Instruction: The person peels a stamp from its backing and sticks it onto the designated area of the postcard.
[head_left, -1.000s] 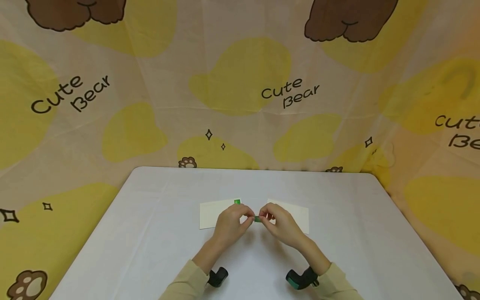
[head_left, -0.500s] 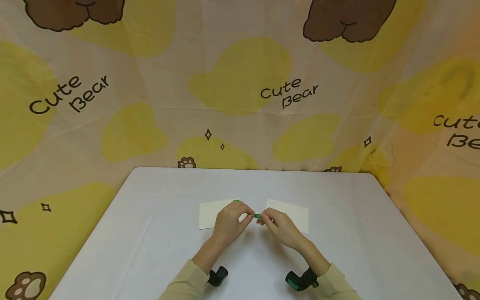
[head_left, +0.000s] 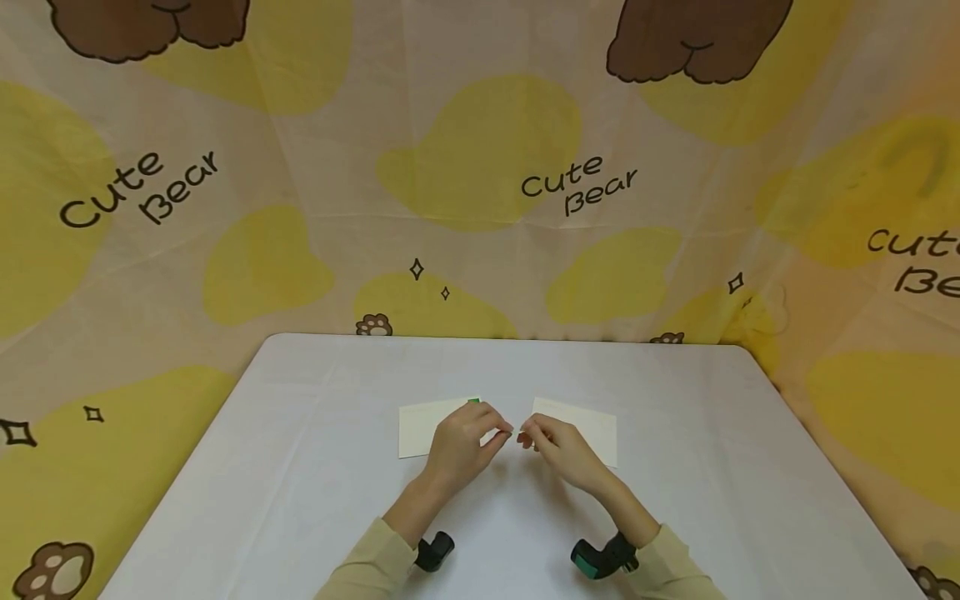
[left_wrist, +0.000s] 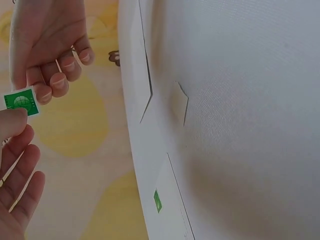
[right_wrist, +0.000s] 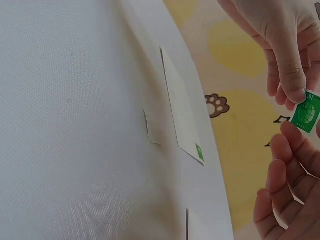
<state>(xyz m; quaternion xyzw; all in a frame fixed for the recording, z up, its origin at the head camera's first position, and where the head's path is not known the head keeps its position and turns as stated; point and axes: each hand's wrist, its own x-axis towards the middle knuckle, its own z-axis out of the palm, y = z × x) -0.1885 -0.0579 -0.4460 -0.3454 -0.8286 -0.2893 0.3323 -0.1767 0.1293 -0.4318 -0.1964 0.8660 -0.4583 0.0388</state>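
Observation:
A small green postage stamp with a globe print [left_wrist: 21, 103] is held in the air between the two hands. My left hand [head_left: 459, 443] pinches it, the thumb lying across its printed face. At the opposite edge, my right hand [head_left: 564, 450] has its fingers curled, and its forefinger tip meets a corner of the stamp in the right wrist view. Its thumb is mostly cut off there, so whether it pinches cannot be told. Below lie two pale paper rectangles like envelopes, the left one [head_left: 415, 433] bearing a green stamp [right_wrist: 199, 152] in its corner, the right one [head_left: 597, 433] partly covered.
A small whitish scrap of paper [left_wrist: 181, 104] lies on the white table [head_left: 330, 467], between the two rectangles and nearer the person. Black wrist cameras [head_left: 434, 552] sit on both forearms. Behind the table hangs a patterned cloth [head_left: 480, 167].
The fingertips of both hands have shifted slightly, and the held stamp has turned so its green face no longer shows in the head view. The right fingers have changed their placement at its edge.

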